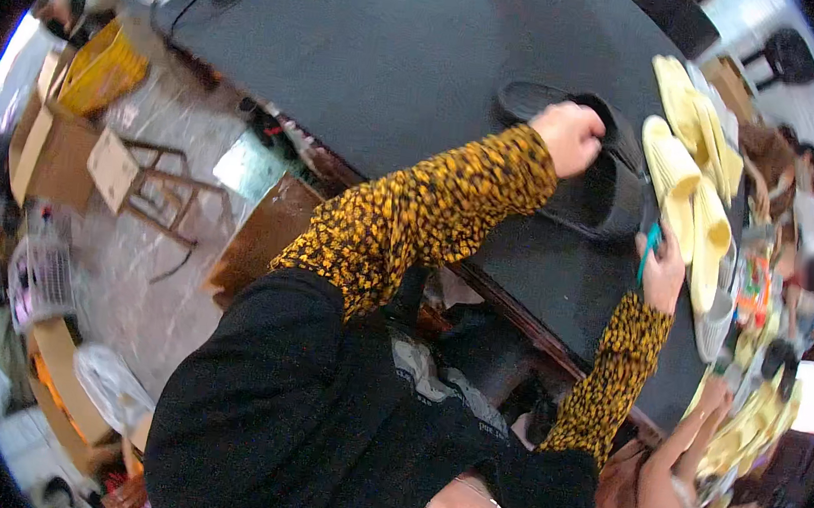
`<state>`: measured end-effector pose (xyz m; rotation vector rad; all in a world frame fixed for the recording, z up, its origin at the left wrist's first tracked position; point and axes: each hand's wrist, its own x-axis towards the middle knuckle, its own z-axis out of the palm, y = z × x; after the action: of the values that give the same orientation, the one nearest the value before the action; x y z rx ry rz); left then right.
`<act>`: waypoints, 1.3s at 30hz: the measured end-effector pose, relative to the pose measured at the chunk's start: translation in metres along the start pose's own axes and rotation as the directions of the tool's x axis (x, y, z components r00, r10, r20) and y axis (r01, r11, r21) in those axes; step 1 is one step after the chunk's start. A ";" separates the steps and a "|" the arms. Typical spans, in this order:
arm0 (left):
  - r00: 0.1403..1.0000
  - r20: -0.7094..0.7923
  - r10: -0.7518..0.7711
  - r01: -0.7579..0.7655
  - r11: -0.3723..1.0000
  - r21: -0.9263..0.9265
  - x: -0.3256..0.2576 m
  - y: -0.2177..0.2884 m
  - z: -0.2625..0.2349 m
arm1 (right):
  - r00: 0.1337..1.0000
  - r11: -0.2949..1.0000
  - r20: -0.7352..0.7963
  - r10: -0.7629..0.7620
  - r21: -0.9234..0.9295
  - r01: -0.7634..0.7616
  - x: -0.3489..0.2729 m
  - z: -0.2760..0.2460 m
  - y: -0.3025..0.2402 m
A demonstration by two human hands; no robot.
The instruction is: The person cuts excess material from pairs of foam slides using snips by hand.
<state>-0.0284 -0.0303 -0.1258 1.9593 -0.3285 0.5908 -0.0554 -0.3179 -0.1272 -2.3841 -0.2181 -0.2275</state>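
Two black slide slippers lie on the dark table (367, 47) in front of me: the nearer slipper (610, 202) and the farther slipper (525, 100). My left hand (572, 138) is closed at the upper of the farther slipper, fingers curled over its edge; they partly hide it. To the right, my right hand (664, 275) grips a small teal tool (652, 244) that looks like thread snips; its blades cannot be made out. That hand is beside the nearer slipper and a row of pale yellow slippers (671, 166).
Grey slippers (713, 326) lie at the table's right edge. Beyond it, another person's arms (697, 429) are near more yellow slippers (750, 429). On the floor at left are a wooden stool (147, 188), a yellow crate (104, 68) and a cardboard box (57, 156).
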 end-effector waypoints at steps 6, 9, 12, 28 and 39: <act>0.848 -0.188 0.496 -0.488 0.868 0.090 -0.077 0.041 -0.081 | 0.999 0.956 0.033 0.038 -0.294 -0.026 -0.013 -0.022 0.012; 0.905 -0.199 0.375 -0.311 0.904 0.292 -0.122 0.023 -0.134 | 0.995 0.950 0.056 0.078 -0.308 -0.057 -0.013 -0.027 0.025; 0.922 -0.373 0.105 0.051 0.921 0.385 -0.163 -0.026 -0.163 | 0.994 0.855 0.035 0.100 -0.514 -0.068 -0.013 -0.028 0.014; 0.683 -0.551 -0.480 0.730 0.479 0.488 -0.222 -0.286 -0.220 | 0.992 0.715 -0.031 0.125 -0.691 -0.111 -0.018 -0.028 -0.004; 0.585 -0.392 -0.710 0.633 0.097 0.768 -0.244 -0.436 -0.295 | 0.998 0.748 -0.038 0.043 -0.662 -0.057 -0.020 -0.019 -0.028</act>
<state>-0.1049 0.4211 -0.4831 2.7687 1.1064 -0.0424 -0.0826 -0.3120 -0.0999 -3.0968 -0.0607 -0.3501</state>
